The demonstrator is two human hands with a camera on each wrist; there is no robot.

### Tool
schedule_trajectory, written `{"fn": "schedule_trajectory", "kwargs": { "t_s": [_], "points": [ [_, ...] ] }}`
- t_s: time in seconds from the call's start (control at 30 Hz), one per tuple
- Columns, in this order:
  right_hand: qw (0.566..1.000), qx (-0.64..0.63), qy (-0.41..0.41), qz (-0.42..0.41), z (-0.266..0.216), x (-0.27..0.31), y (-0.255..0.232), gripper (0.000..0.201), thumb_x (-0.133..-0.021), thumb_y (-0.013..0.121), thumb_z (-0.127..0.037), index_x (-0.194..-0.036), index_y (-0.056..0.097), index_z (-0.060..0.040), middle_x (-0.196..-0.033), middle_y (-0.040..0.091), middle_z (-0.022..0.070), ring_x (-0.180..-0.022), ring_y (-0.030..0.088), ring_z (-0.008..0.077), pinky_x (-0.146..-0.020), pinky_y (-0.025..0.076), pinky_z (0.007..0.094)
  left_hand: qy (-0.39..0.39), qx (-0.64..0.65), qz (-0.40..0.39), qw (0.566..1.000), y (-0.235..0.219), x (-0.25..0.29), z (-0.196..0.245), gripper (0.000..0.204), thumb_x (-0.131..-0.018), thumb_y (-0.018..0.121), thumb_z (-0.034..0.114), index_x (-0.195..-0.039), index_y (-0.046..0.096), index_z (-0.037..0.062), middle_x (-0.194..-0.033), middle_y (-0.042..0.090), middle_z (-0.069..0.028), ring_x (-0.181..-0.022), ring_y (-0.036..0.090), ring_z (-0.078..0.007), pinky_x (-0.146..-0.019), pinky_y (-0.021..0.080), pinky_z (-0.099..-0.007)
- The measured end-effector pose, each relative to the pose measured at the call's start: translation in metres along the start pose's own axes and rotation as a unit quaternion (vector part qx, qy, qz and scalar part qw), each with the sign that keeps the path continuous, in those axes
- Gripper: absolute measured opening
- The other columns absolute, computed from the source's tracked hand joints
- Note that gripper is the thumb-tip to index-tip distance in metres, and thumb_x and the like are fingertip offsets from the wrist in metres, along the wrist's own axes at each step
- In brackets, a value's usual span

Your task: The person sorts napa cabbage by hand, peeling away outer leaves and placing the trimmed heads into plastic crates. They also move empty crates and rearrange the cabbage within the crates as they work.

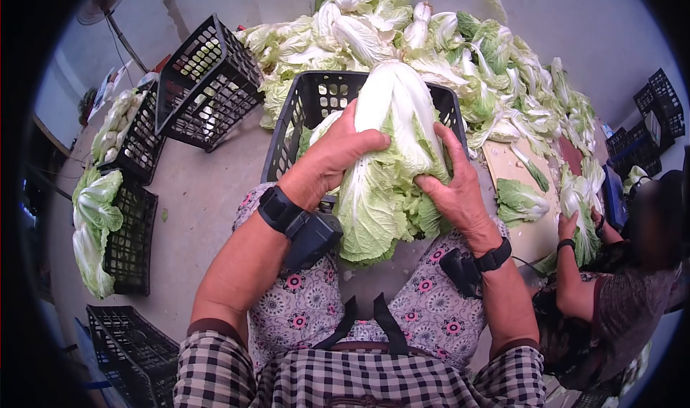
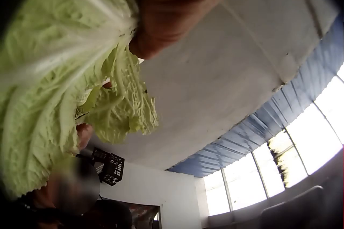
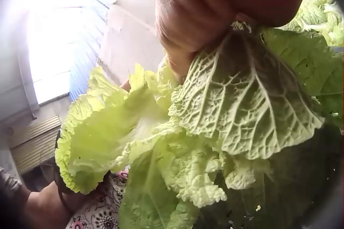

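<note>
A large napa cabbage [image 1: 392, 156] is held up over the lap and the near edge of a black crate [image 1: 287, 145]. Its white base points away and its frilly green leaf end toward the body. My left hand [image 1: 343, 149] grips its left side, thumb lying across the leaves. On the other side my right hand [image 1: 458, 192] holds the leaves between thumb and fingers. The left wrist view shows a broad pale-ribbed leaf [image 2: 59, 62] beside the left hand. In the right wrist view the right hand [image 3: 215, 9] grips a veined leaf [image 3: 247, 100].
Loose leaves and cabbages [image 1: 352, 38] are piled behind the crate. More black crates [image 1: 208, 84] stand at left, one with cabbages [image 1: 97, 228] on top. At right another person [image 1: 611, 286] handles a cabbage [image 1: 578, 199] beside a cutting board [image 1: 521, 221].
</note>
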State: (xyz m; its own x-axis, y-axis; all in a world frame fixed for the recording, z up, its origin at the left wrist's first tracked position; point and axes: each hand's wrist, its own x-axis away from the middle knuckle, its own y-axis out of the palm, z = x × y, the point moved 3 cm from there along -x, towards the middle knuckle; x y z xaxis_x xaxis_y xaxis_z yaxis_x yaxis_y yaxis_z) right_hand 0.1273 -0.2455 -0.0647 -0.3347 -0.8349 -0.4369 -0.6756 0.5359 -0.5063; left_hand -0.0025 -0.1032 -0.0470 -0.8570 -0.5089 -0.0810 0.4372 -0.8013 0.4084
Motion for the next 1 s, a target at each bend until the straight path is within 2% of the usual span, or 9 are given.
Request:
{"fn": "schedule_trajectory", "kwargs": {
  "t_s": [0.07, 0.2, 0.33, 0.4, 0.5, 0.6, 0.73, 0.87, 1.0],
  "points": [
    [0.998, 0.001, -0.038, 0.054, -0.001, 0.000, -0.002, 0.056, -0.078, 0.064, -0.014, -0.129, 0.044, -0.0026, -0.113, 0.058, 0.0161, -0.105, 0.057, 0.0274, -0.094, 0.042, 0.0322, -0.004, -0.013, 0.003, 1.000, 0.000, 0.001, 0.001, 0.069, -0.071, 0.059, -0.001, -0.132, 0.028, 0.0010, -0.117, 0.052, -0.0147, -0.103, 0.058, -0.0242, -0.086, 0.051, -0.0353],
    [0.986, -0.143, 0.038, 0.082, 0.010, -0.001, -0.006, 0.039, -0.086, 0.057, -0.016, -0.122, 0.051, -0.0021, -0.110, 0.059, 0.0077, -0.101, 0.053, 0.0142, -0.089, 0.043, 0.0283, -0.029, -0.021, 0.000, 0.999, -0.001, 0.002, 0.000, 0.071, -0.072, 0.060, -0.001, -0.134, 0.026, 0.0010, -0.119, 0.052, -0.0149, -0.104, 0.058, -0.0239, -0.086, 0.051, -0.0352],
    [0.976, -0.188, 0.083, 0.078, 0.013, -0.002, -0.008, 0.039, -0.086, 0.058, -0.018, -0.121, 0.052, -0.0019, -0.108, 0.059, 0.0073, -0.099, 0.053, 0.0132, -0.088, 0.043, 0.0281, -0.039, -0.023, -0.025, 0.999, -0.004, 0.001, -0.001, 0.072, -0.074, 0.066, 0.008, -0.133, 0.027, -0.0002, -0.121, 0.049, -0.0154, -0.106, 0.056, -0.0226, -0.087, 0.051, -0.0350],
    [0.962, -0.237, 0.106, 0.082, 0.014, -0.003, -0.007, 0.039, -0.087, 0.058, -0.019, -0.121, 0.052, -0.0022, -0.107, 0.059, 0.0073, -0.097, 0.053, 0.0123, -0.087, 0.043, 0.0280, -0.038, -0.047, 0.007, 0.998, -0.007, 0.002, 0.000, 0.071, -0.074, 0.065, 0.007, -0.133, 0.027, -0.0006, -0.120, 0.050, -0.0153, -0.104, 0.057, -0.0231, -0.087, 0.051, -0.0353],
    [0.929, -0.330, 0.149, 0.071, 0.018, -0.001, -0.004, 0.044, -0.086, 0.062, -0.021, -0.124, 0.049, -0.0023, -0.111, 0.057, 0.0081, -0.099, 0.052, 0.0123, -0.088, 0.043, 0.0272, -0.033, -0.054, 0.035, 0.997, -0.010, 0.002, -0.003, 0.069, -0.074, 0.063, 0.004, -0.133, 0.028, -0.0007, -0.119, 0.050, -0.0152, -0.103, 0.058, -0.0236, -0.087, 0.051, -0.0354],
    [0.966, -0.244, 0.075, 0.028, 0.010, -0.001, -0.007, 0.056, -0.083, 0.066, -0.027, -0.128, 0.044, -0.0004, -0.119, 0.052, 0.0097, -0.107, 0.049, 0.0146, -0.092, 0.041, 0.0283, -0.028, -0.030, 0.059, 0.997, -0.011, 0.004, 0.000, 0.073, -0.073, 0.061, 0.001, -0.136, 0.025, 0.0006, -0.118, 0.051, -0.0161, -0.100, 0.059, -0.0238, -0.084, 0.052, -0.0344],
    [0.946, -0.315, 0.057, 0.046, 0.009, -0.003, -0.012, 0.077, -0.078, 0.069, -0.042, -0.132, 0.036, 0.0025, -0.131, 0.042, 0.0149, -0.125, 0.038, 0.0246, -0.105, 0.028, 0.0348, -0.007, -0.019, 0.061, 0.998, -0.006, 0.008, 0.011, 0.072, -0.072, 0.060, 0.000, -0.136, 0.029, 0.0008, -0.114, 0.054, -0.0145, -0.096, 0.060, -0.0222, -0.081, 0.053, -0.0336],
    [0.942, -0.295, 0.096, 0.125, 0.023, -0.003, -0.015, 0.090, -0.076, 0.067, -0.053, -0.137, 0.028, 0.0017, -0.134, 0.039, 0.0151, -0.122, 0.040, 0.0239, -0.105, 0.028, 0.0350, 0.009, -0.058, 0.029, 0.998, -0.006, 0.012, 0.010, 0.067, -0.071, 0.059, 0.002, -0.134, 0.037, 0.0013, -0.114, 0.055, -0.0098, -0.096, 0.058, -0.0153, -0.083, 0.048, -0.0280],
    [0.931, -0.341, 0.129, 0.009, 0.000, 0.002, -0.015, 0.094, -0.076, 0.064, -0.060, -0.138, 0.028, 0.0017, -0.134, 0.041, 0.0131, -0.122, 0.040, 0.0205, -0.103, 0.030, 0.0330, 0.028, -0.046, 0.000, 0.999, 0.006, 0.017, 0.015, 0.065, -0.071, 0.059, 0.003, -0.133, 0.040, 0.0021, -0.115, 0.055, -0.0065, -0.096, 0.056, -0.0119, -0.085, 0.044, -0.0244]
  ]
}}
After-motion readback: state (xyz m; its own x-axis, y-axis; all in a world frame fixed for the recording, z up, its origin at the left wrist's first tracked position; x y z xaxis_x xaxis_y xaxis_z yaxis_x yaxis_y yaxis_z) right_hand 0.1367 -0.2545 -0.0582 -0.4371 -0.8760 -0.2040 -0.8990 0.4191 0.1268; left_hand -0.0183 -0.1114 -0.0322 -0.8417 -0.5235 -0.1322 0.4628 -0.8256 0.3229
